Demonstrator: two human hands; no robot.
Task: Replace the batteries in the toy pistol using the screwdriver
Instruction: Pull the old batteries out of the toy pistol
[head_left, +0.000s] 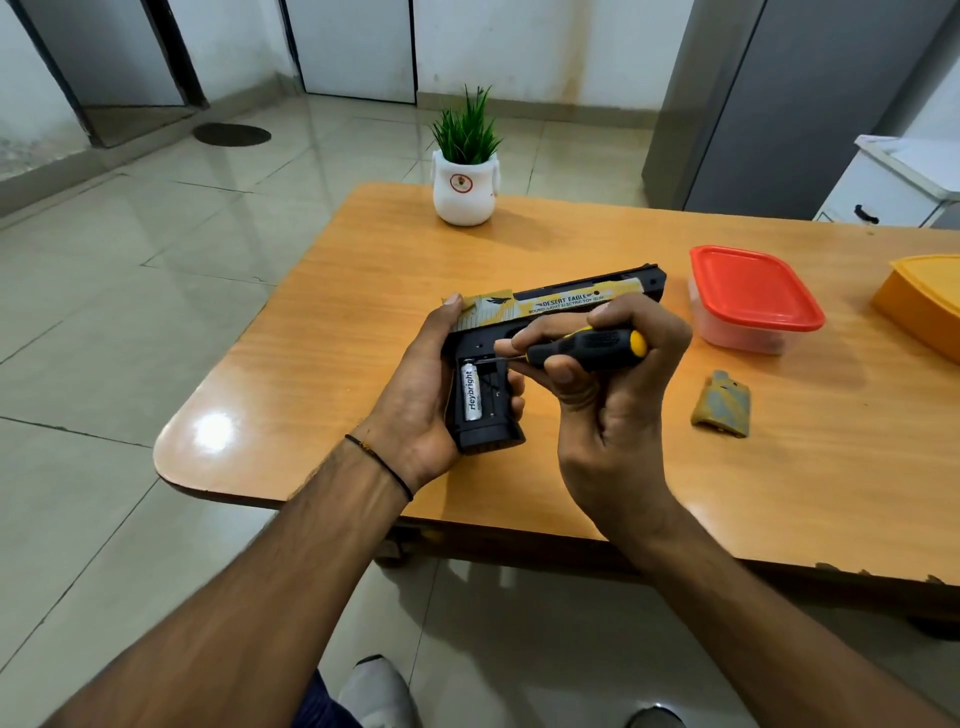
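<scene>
- Left grip (426, 384): palm turned up, fingers curled in a hold, thumb stretched forward.
- Right grip (613, 400): fingers curled in a hold, forefinger pointing left.

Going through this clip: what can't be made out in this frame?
Head view:
1. Screwdriver tip: too thin and dark against the toy pistol's open grip to see what it touches.
2. Trigger: hidden behind the right hand.
3. Grip's far side: covered by the left hand.
4. Red-lidded box contents: blurred by cloudy walls.
5. Yellow container: cut off by the right edge.
</scene>
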